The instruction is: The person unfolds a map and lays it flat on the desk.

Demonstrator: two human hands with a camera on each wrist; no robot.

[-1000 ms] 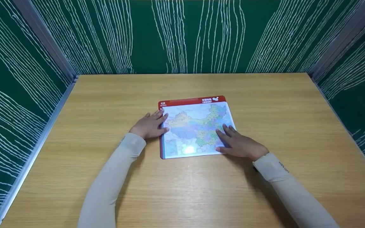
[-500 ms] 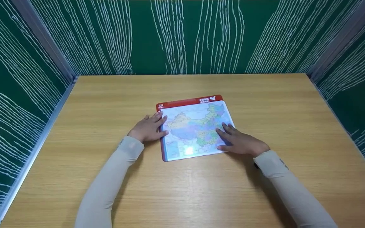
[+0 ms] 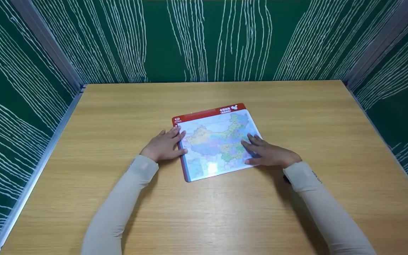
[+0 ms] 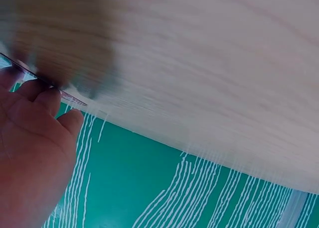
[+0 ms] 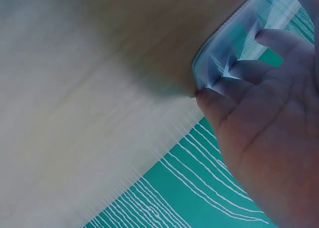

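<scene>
A flat map board (image 3: 207, 141), red along its top edge and printed with a pastel map, lies on the wooden table, turned a little anticlockwise. On its left edge rest the spread fingers of my left hand (image 3: 165, 144). My right hand (image 3: 271, 154) lies over the right edge, fingers extended onto the printed face. Seen from the left wrist, the left hand (image 4: 35, 143) touches the thin edge of the board with its fingertips. The right wrist view has the right hand (image 5: 269, 118) with fingertips on the board's glossy rounded corner (image 5: 207, 63).
The wooden table (image 3: 204, 219) extends around the board on all sides. Green panels (image 3: 211, 42) with white wavy lines stand at the back and both sides, joined by grey posts (image 3: 50, 44). A bright light reflection shows on the map's lower part.
The board has turned anticlockwise: its top right corner has shifted left and away, its bottom left corner nearer. My left hand has slid slightly towards me, my right hand slightly away.
</scene>
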